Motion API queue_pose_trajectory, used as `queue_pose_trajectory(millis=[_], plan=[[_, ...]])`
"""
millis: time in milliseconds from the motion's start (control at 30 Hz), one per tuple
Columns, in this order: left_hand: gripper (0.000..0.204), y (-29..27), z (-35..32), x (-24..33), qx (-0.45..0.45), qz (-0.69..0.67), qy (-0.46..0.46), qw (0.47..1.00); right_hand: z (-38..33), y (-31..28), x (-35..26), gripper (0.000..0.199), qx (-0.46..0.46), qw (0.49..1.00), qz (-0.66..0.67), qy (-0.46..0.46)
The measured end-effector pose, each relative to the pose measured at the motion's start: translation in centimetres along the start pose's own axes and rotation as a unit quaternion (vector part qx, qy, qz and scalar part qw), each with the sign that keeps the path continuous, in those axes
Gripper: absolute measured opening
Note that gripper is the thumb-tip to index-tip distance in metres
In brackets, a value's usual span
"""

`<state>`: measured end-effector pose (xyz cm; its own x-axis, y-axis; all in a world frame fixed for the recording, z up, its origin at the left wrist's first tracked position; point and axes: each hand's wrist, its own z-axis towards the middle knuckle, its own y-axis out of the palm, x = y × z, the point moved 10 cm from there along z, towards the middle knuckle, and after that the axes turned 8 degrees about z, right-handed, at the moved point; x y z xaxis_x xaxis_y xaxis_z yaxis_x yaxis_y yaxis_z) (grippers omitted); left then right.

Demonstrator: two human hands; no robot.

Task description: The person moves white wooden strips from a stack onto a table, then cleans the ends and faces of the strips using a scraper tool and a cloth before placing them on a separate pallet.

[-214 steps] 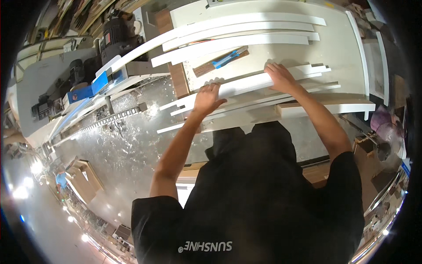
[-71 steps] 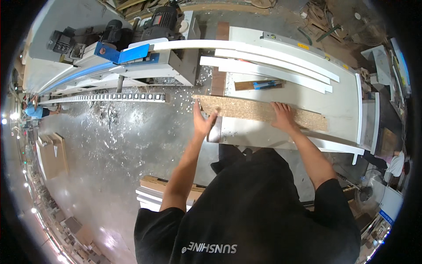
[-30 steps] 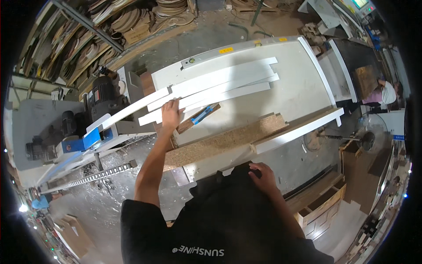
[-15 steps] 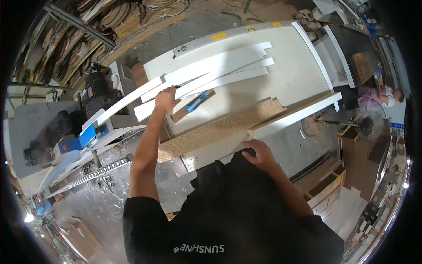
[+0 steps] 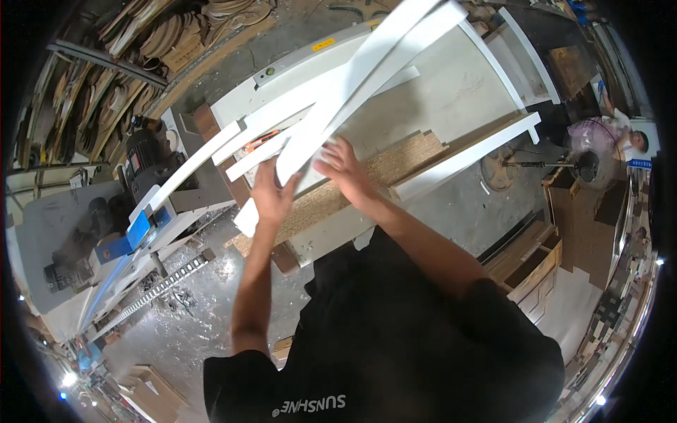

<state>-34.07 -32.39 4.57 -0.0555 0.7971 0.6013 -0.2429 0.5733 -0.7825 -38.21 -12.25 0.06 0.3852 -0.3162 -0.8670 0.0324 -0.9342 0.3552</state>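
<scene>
My left hand (image 5: 271,196) grips the near end of a couple of long white strips (image 5: 367,70), which slant up and away across the white work table (image 5: 458,92). On the same strips, just to the right, my right hand (image 5: 344,166) closes with its fingers spread over them. Under my hands a rough chipboard plank (image 5: 405,158) lies crosswise on the table, with a white board (image 5: 465,151) along its near edge. More white strips (image 5: 282,116) lie flat on the table to the left, and one curved strip (image 5: 194,169) hangs off the table's left end.
A machine with blue parts (image 5: 134,233) and a dark motor (image 5: 144,151) stands at the left. Curved wooden pieces (image 5: 176,35) are stacked at the upper left. At the far right are a person (image 5: 613,134), a fan on a stand (image 5: 585,166) and wooden cabinets (image 5: 536,261).
My right hand has come up from the table's near edge onto the strips. My left hand has pulled them toward me, and the strips have swung and tilted up off the table.
</scene>
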Motion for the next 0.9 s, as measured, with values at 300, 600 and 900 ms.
queue_pose_trajectory(millis=[300,600,900], plan=[[0.091,-6.5,-2.1,8.1,0.176,0.064,0.096,0.978,1.5,12.2,-12.8,0.046,-0.161,0.942,-0.152,-0.253],[0.085,-11.1,1.9,6.5,-0.003,0.472,0.098,0.876,5.1,12.0,-5.6,0.045,-0.316,0.65,-0.609,-0.327],[0.035,7.8,-4.5,-5.5,-0.15,0.245,0.074,0.955,6.4,-0.8,5.8,0.061,-0.388,0.615,-0.671,-0.146]])
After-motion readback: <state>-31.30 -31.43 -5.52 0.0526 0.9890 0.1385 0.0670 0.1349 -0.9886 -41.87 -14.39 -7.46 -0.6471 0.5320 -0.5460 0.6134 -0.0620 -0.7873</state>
